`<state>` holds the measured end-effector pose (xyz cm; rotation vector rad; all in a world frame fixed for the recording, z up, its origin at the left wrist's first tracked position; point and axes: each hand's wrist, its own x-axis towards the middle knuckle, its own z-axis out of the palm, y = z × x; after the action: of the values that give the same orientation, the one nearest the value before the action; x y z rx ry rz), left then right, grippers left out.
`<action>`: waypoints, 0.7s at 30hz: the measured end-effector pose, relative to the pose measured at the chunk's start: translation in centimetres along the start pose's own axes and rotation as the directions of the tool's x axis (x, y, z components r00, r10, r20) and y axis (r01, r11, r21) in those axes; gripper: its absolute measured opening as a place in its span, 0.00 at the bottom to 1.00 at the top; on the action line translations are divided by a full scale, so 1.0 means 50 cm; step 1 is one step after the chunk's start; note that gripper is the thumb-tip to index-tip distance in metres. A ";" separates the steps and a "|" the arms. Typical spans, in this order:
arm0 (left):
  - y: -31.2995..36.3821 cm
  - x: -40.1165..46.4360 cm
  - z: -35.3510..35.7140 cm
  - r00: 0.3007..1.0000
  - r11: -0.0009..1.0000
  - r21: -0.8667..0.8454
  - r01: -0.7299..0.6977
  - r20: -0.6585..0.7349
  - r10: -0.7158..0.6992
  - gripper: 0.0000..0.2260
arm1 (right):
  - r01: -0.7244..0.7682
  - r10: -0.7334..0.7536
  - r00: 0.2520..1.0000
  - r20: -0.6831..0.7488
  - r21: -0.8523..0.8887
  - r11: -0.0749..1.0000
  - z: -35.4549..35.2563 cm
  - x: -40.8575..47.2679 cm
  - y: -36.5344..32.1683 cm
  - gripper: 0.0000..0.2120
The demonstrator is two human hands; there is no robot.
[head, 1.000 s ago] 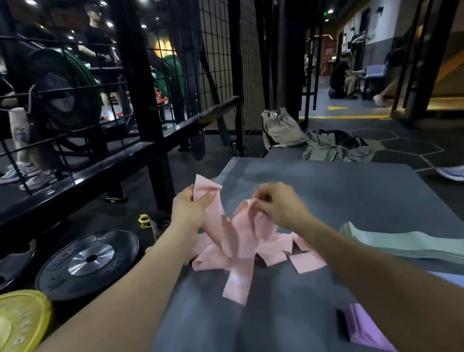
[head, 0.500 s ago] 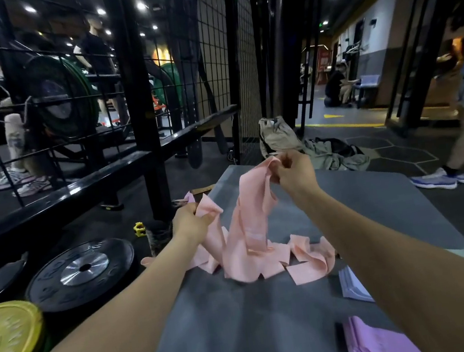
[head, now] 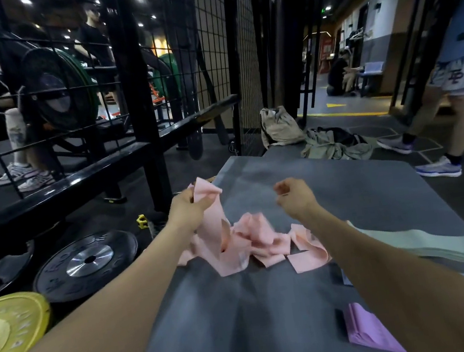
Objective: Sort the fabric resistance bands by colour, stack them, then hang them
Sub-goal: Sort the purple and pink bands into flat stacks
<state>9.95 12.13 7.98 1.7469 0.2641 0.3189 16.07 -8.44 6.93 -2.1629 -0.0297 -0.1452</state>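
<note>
While the left hand (head: 185, 212) pinches a pink band (head: 211, 208), right hand (head: 295, 196) fingers (head: 282, 190) curl empty.

The grey mat (head: 272, 304) is the landmark; its near middle lies bare, and so does its far half beyond the heap of pink bands (head: 252, 241); that heap blocks the mat's centre; the green stack (head: 443, 244) and a purple stack (head: 369, 332) (partly hidden by a forearm) crowd its right side; off its left edge lie weight plates (head: 85, 262), with a black rack post (head: 139, 99) just behind them.
</note>
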 end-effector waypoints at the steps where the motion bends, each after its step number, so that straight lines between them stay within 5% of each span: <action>1: 0.010 0.000 -0.002 1.000 0.998 -0.055 -0.011 -0.003 0.011 0.02 | 0.029 -0.029 0.999 0.019 -0.022 0.999 0.001 -0.005 -0.007 0.14; 9: 0.125 -0.026 0.004 0.992 0.927 -0.365 -0.081 0.063 0.112 0.04 | 0.271 -0.297 0.916 0.269 0.129 0.954 0.015 -0.087 -0.105 0.19; 15: 0.162 -0.072 -0.008 0.974 0.906 -0.414 -0.087 0.157 0.165 0.02 | 0.351 -0.387 0.908 0.160 0.214 0.912 -0.004 -0.137 -0.153 0.12; 21: 0.164 -0.096 -0.031 0.987 0.933 -0.356 -0.055 0.119 0.104 0.04 | 0.324 -0.324 0.944 -0.059 0.338 0.884 -0.030 -0.171 -0.178 0.05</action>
<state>4.94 10.29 15.99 1.4184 0.0322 0.2850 6.73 -4.38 14.11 -1.7922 -0.3919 -0.3105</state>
